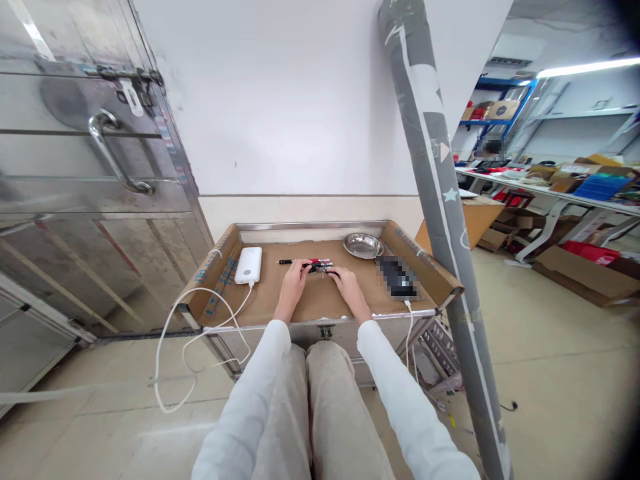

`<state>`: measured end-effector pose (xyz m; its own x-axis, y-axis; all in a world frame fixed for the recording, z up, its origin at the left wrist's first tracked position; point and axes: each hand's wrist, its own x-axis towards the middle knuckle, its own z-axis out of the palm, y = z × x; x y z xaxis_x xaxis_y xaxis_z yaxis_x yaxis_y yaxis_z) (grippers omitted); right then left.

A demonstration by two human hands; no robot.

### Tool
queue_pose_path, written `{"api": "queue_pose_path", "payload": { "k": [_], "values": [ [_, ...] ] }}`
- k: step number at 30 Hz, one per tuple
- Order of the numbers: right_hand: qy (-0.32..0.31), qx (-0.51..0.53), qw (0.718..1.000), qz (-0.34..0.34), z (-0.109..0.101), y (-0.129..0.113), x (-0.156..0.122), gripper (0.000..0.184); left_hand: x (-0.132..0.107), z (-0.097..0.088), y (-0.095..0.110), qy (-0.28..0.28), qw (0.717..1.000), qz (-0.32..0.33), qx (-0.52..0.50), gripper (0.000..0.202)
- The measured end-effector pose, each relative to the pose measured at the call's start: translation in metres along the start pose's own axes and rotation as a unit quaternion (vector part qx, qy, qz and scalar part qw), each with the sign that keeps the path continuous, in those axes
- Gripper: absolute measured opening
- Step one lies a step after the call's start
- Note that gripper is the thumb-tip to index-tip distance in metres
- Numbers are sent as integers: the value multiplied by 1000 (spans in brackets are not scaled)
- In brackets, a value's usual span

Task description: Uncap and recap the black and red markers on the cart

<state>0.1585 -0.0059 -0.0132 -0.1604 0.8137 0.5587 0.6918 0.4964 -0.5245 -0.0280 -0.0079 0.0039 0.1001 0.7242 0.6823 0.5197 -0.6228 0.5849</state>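
Both my hands rest on a cardboard-lined metal tray (320, 303) in front of my knees. My left hand (294, 279) has its fingers curled round the near end of several pens (313, 264), red and black, lying across the cardboard. My right hand (347, 283) is closed at the other end of the same bundle, fingertips on the pens. The hands are small in view, so the exact grip is hard to make out.
A white power bank (249, 265) with a looping white cable (190, 347) lies at the tray's left. A steel dish (363, 245) sits at the back right, a dark blurred device (397, 277) beside it. A grey rolled mat (440, 220) leans at right; a metal door (90, 167) stands left.
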Motion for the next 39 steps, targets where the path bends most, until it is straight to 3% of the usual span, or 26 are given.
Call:
{"api": "queue_pose_path", "payload": {
  "k": [9, 21, 28, 35, 39],
  "values": [
    [-47, -83, 993, -69, -4, -10, 5, 21, 0, -3, 1, 20, 999, 4, 46, 16],
    [-79, -61, 990, -100, -8, -17, 2, 14, 2, 2, -7, -89, 995, 33, 22, 12],
    [-91, -33, 989, -109, -6, -17, 1, 17, 1, 7, -14, -153, 985, 50, 69, 17],
    [-80, -26, 992, -97, -4, -15, 1, 21, 0, 7, -10, -151, 979, 79, 112, 31],
    [-26, -16, 997, -75, -7, -17, -1, 25, -2, 8, -10, -148, 978, 81, 124, 27]
  ]
}}
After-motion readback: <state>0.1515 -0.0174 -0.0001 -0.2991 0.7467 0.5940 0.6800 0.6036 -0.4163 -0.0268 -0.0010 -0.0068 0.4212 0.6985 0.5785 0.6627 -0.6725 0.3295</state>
